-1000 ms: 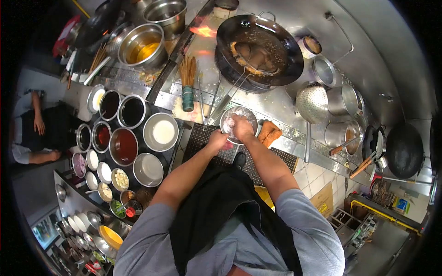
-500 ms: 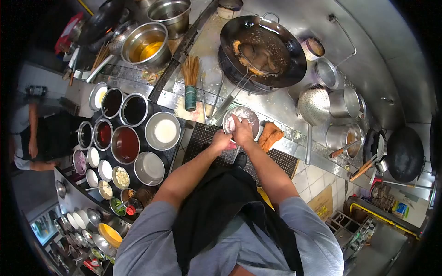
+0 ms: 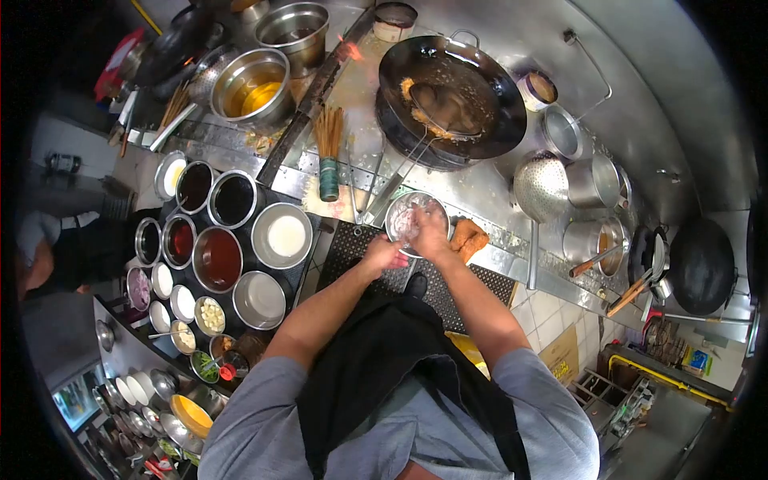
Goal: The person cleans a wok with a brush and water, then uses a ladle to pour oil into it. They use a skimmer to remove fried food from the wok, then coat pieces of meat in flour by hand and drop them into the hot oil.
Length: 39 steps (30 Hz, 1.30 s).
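Note:
A metal bowl with wet, whitish coated pieces inside stands at the counter's front edge. My right hand is over the bowl's right side, its fingers reaching inside and smeared by motion. At the near left rim is my left hand, palm partly up, its fingers loosely stretched and holding nothing visible. Just right of the bowl lies a folded orange-brown cloth. Behind the bowl, a wire strainer rests in a black wok of oil, with browned bits around it; its handle points toward the bowl.
Left of me stand several pots of sauces, including a dark red sauce and a white liquid. A bamboo brush lies behind the bowl. A perforated ladle lies to the right. Another person stands at far left.
My hands have moved apart: the left opened beside the rim, while the right shifted right and blurred over the bowl. The person at left has moved.

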{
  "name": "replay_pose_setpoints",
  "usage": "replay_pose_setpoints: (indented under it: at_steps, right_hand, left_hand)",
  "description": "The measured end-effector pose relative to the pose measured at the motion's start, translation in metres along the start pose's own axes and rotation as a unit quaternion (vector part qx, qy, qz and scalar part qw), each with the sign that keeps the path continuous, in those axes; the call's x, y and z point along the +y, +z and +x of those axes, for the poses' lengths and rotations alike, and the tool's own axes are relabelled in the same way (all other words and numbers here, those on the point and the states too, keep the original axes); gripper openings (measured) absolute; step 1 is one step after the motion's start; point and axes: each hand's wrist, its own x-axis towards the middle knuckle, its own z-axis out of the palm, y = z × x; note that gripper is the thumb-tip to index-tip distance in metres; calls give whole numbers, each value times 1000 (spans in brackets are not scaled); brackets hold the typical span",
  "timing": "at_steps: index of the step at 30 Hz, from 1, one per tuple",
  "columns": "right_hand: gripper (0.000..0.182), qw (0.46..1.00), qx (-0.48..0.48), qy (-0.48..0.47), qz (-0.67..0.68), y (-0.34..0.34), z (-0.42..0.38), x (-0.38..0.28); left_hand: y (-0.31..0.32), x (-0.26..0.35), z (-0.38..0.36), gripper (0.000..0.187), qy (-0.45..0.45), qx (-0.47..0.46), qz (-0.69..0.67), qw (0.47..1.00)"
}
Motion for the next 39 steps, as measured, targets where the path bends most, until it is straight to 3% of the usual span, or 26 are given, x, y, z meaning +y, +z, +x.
replay_pose_setpoints:
  at_steps: [1,2,4,6,9,10,12,13,16,18,20,24,26,27,28,30,32,34,36,39]
  right_hand:
    - [60,996,12,-63,-69,25,-3,7]
    - [60,996,12,-64,-66,29,1,6]
    - [54,990,-128,49,39,31,17,2]
    - [46,986,-148,58,46,23,25,4]
    - [43,999,-20,-22,-29,8,23,8]
    - [43,999,-21,-24,-32,4,18,12]
    - [48,984,-58,-156,-57,-3,8,19]
    - [48,984,-58,-157,-58,-5,7,15]
    - [59,999,-12,-33,-9,-4,4,-1]
    - [60,998,-14,-48,-34,17,4,1]
    - [58,991,-131,24,12,22,18,1]
    - [51,994,-19,-30,101,43,29,37]
    - [44,989,-46,38,134,16,20,33]
    - [41,973,-66,58,213,7,17,33]
    - [39,950,-81,76,292,2,14,35]
    - [34,932,-66,87,346,-2,6,38]
    - [31,897,-78,108,421,-23,-5,30]
    - [28,898,-62,103,422,-41,-13,20]
    - [25,872,-51,113,473,-55,-19,16]
    - [23,845,-28,113,521,-64,-21,21]
  left_hand:
    - [2,1,-3,26,3,-6,5,1000]
    - [1,-1,1,26,2,-3,6,1000]
    - [1,-4,4,24,-6,-26,-7,1000]
    - [1,-5,3,24,-21,-18,-8,1000]
    - [2,-1,-2,26,-10,-6,8,1000]
    - [1,-2,-2,27,-8,-7,12,1000]
    - [-1,-3,-1,28,-6,-10,15,1000]
    - [-2,-4,0,29,-1,-24,13,1000]
    - [-1,-6,1,31,7,-27,-1,1000]
    - [0,-6,-1,32,8,-19,-7,1000]
    - [-1,-3,-3,37,1,-28,-17,999]
    - [-6,2,-7,25,19,9,61,998]
    - [-17,0,-17,25,18,50,140,989]
    - [-24,-7,-20,24,187,141,260,937]
    - [-27,-10,-23,24,350,221,366,833]
    - [-13,20,-57,19,342,182,332,860]
    - [5,45,-71,16,476,145,305,812]
    - [25,80,-86,21,473,124,346,801]
    - [43,105,-88,29,525,88,447,719]
    - [51,121,-82,35,502,4,478,721]
